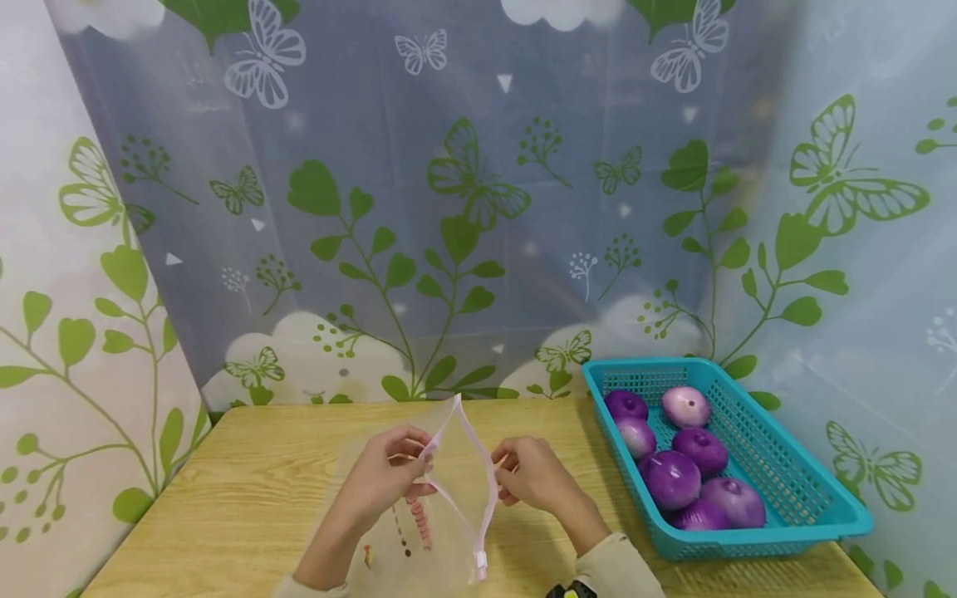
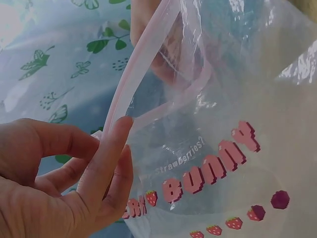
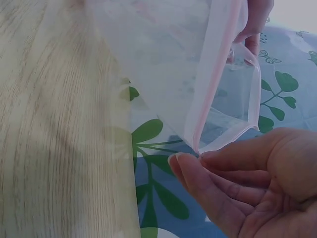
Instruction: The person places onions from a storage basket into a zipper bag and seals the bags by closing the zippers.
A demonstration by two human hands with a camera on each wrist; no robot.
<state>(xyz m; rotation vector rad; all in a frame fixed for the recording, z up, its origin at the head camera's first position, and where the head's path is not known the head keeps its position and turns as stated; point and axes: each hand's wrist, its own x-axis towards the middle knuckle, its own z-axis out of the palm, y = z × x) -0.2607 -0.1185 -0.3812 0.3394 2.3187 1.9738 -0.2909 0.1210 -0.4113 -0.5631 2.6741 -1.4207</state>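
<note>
A clear plastic zipper bag (image 2: 223,134) with pink edging and "BUNNY" lettering hangs between both hands above the table. In the head view its mouth is spread into a diamond shape. The left hand (image 1: 385,477) pinches the near-left rim between thumb and fingers. On the opposite side, the right hand (image 1: 542,475) pinches the pink rim with its fingertips, as the right wrist view also shows. A zipper slider (image 1: 481,561) sits at the bag's lower corner. Nothing shows inside the bag.
A turquoise plastic basket (image 1: 800,490) holding several purple onions (image 1: 673,479) stands on the right of the wooden table (image 1: 247,473). A curtain with butterflies and leaves (image 1: 374,208) rises behind the table and along both sides.
</note>
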